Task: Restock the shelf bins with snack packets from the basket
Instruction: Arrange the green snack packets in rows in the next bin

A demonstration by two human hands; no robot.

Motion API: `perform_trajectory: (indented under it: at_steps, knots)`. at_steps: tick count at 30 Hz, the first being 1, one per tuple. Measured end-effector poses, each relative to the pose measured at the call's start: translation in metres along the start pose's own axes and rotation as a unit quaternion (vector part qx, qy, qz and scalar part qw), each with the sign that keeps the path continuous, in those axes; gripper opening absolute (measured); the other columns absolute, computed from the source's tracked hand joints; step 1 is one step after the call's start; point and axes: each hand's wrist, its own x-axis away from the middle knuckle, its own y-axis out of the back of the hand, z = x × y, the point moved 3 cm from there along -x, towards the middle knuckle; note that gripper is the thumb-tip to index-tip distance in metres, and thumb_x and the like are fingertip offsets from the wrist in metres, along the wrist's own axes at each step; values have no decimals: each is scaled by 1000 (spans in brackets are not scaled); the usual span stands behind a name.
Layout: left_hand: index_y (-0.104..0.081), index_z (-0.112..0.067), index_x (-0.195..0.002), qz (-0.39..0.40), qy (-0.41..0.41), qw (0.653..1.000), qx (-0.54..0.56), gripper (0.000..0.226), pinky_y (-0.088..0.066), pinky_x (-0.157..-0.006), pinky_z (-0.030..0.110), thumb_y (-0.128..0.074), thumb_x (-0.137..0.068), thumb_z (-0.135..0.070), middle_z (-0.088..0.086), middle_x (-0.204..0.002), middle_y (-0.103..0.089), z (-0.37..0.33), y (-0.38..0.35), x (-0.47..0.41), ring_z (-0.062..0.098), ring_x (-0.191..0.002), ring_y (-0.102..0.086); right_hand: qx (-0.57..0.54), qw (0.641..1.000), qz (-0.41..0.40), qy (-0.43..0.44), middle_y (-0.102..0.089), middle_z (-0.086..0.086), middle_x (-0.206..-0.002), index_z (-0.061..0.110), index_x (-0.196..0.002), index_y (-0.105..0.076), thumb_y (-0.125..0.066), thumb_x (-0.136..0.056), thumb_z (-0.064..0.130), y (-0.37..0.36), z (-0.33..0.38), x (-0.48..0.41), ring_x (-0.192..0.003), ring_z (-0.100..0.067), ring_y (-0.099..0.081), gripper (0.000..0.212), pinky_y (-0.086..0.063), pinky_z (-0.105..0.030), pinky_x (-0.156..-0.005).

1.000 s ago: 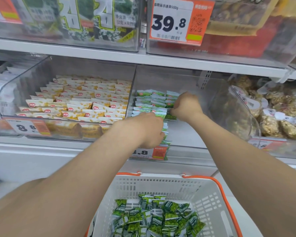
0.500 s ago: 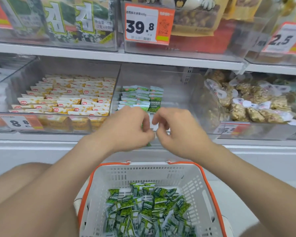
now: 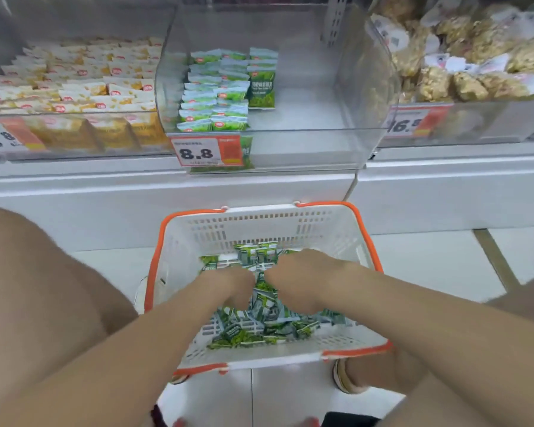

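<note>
Both hands are down inside the basket (image 3: 336, 229), side by side, knuckles almost meeting. My left hand (image 3: 228, 286) is back-up with the fingers curled under, toward the packets (image 3: 259, 329). My right hand (image 3: 302, 283) lies the same way, fingers bent down into the pile. The fingertips of both are hidden beneath the backs of the hands and the picture is smeared there, so I cannot tell whether either hand has hold of a packet or only rests on the heap.

The green packets lie loose under and around my hands, most of them on my side of the knuckles, a few showing just beyond them. The basket is white with an orange rim and sits on the pale floor (image 3: 429, 260). My knee (image 3: 43, 288) is out to the left of my left forearm, and a sandalled foot (image 3: 349, 379) shows under my right forearm, just beside the basket's near right corner.

Beyond and above my hands stands the clear bin (image 3: 321, 124). The shelved packets (image 3: 216, 97), also green, stand in neat rows along its left part only. A price tag (image 3: 208, 151) reading 8.8 hangs on its front, straight ahead of my left hand. Left of that bin is a yellow bin (image 3: 74, 87) of yellow-and-white packs. Right of it is a brown bin (image 3: 460, 72) of brown clusters in clear wrap.
</note>
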Motion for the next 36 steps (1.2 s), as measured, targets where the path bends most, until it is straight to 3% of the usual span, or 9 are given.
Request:
perform_trajectory:
  at_steps: [4,9,14,18,24,26,31,33,36]
  knots:
    - [-53,-11,-81,78,12,997,21,22,-42,-67,37,-45,-102,-12,6,-81,-50,5,-67,-35,21,-67,-45,23,999,21,30,-53,-5,-86,14,-87,-52,-52,-99,4,-8,5,-7,-62,-20,-50,15,-38,-31,-49]
    - [-60,0,-118,114,45,988,92,27,-58,-92,47,-54,-91,-3,16,-125,-65,17,-127,-61,37,-111,-65,30,998,12,45,-40,-1,-80,14,-97,-50,-52,-101,6,-7,8,-15,-61,-18,-47,9,-41,-32,-53]
    - [-62,-8,-121,60,73,981,171,27,-54,-88,37,-63,-96,-21,10,-115,-70,22,-139,-61,24,-94,-63,35,998,11,47,-36,-1,-78,14,-97,-51,-51,-102,6,-7,8,-22,-62,-17,-45,9,-40,-33,-53]
    - [-63,-8,-93,66,89,982,152,16,-54,-79,40,-61,-95,-24,3,-81,-53,29,-135,-65,21,-79,-53,36,998,12,45,-42,-2,-79,12,-101,-57,-53,-100,6,-6,8,-26,-62,-18,-47,7,-42,-33,-54]
    - [-66,-2,-121,-27,87,977,195,34,-49,-86,37,-41,-109,-21,11,-108,-61,36,-81,-44,27,-95,-59,35,999,-2,33,-45,-2,-80,13,-103,-57,-52,-98,4,10,2,-19,-62,-19,-50,12,-38,-32,-50]
    - [-65,-7,-124,-64,61,946,312,37,-54,-90,37,-38,-110,-28,8,-103,-62,37,-49,-30,24,-91,-63,35,999,-21,27,-41,-3,-79,12,-103,-53,-52,-95,-2,21,-4,-13,-60,-19,-47,16,-36,-33,-49]
    - [-62,-17,-118,-129,-30,834,536,31,-33,-46,24,-34,-111,-29,-2,-66,-30,20,40,28,11,-45,-30,-60,994,-80,34,-36,1,-91,23,-120,-32,-69,-83,-1,42,-28,5,-74,-24,-51,58,-45,-41,-56]
    - [-60,-15,-118,-150,-59,782,602,33,-24,-42,22,-28,-108,-15,3,-77,-37,12,68,51,11,-47,-23,-81,988,-126,34,-35,1,-101,29,-118,-25,-81,-76,7,49,-36,10,-79,-24,-52,74,-48,-45,-62]
    - [-57,-11,-106,-138,-94,708,686,32,-13,-42,20,-26,-103,-4,-1,-73,-53,1,103,85,9,-49,-20,-129,962,-237,40,-44,1,-106,27,-113,-36,-81,-76,15,68,-46,15,-85,-23,-53,59,-49,-46,-71]
